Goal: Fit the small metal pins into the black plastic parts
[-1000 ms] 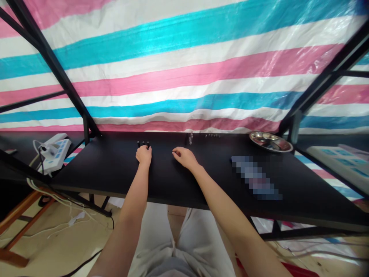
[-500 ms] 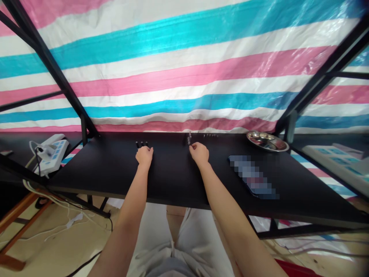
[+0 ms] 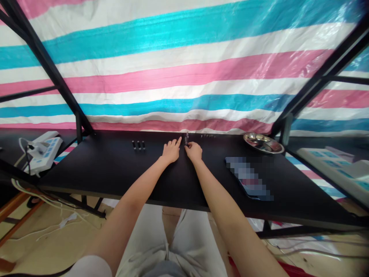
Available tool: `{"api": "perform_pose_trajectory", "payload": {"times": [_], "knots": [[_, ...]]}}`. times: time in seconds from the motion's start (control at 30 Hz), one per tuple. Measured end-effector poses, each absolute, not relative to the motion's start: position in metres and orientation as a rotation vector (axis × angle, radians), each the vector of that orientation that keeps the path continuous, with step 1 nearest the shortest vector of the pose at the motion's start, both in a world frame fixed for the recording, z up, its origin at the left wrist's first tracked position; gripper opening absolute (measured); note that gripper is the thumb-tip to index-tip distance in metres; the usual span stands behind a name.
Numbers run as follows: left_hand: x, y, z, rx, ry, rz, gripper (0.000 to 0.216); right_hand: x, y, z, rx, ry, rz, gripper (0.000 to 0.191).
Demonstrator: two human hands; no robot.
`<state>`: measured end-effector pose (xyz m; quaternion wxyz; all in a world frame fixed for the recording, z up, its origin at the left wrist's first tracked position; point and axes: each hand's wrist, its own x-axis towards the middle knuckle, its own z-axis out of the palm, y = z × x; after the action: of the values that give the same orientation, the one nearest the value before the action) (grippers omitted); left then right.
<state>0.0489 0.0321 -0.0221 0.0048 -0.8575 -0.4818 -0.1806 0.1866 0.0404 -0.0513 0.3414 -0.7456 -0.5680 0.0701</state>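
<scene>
Bright light is washing the striped sheet (image 3: 184,73) beyond the right hand (image 3: 193,152); glare is streaking it farther right. Right of that hand, a metal dish (image 3: 263,144) is glinting and mosaic blocks are masking an object (image 3: 247,177). Small pieces (image 3: 186,137) just ahead are blurring; edges are stretching.

From afar I see creased off-white trousers (image 3: 138,238), grey cloth (image 3: 163,270) above, a pale sleeve (image 3: 92,266), bare left hand (image 3: 172,151) and right hand (image 3: 195,152).

Has right hand (image 3: 194,152) at small pieces (image 3: 186,137) by far edge of table (image 3: 176,184), left hand (image 3: 172,151) just beside; shows black tubes (image 3: 138,145) toward far left corner, metal plate (image 3: 263,144) near far right.
</scene>
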Motion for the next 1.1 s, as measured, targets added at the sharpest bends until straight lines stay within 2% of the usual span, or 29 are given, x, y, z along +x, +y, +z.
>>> {"api": "perform_pose_trajectory", "payload": {"times": [0.17,0.4,0.63,0.87,1.1], "knots": [[0.063,0.047,-0.017,-2.661,-1.514,-0.508,0.053,0.185,0.046,-0.047,-2.002,-1.454,0.211,0.024],[0.067,0.054,-0.011,-2.567,-1.395,-0.544,0.025,0.185,0.049,-0.045,-2.026,-1.438,0.216,0.023],[0.071,0.054,-0.014,-2.516,-1.439,-0.68,0.016,0.184,0.05,-0.042,-2.051,-1.427,0.224,0.022],[0.043,0.044,-0.014,-2.506,-1.596,-1.083,0.01,0.183,0.048,-0.043,-2.048,-1.444,0.196,0.018],[0.015,0.021,-0.006,-2.329,-1.677,-1.561,0.009,0.169,0.035,-0.037,-1.713,-1.814,-0.186,0.02]]}}
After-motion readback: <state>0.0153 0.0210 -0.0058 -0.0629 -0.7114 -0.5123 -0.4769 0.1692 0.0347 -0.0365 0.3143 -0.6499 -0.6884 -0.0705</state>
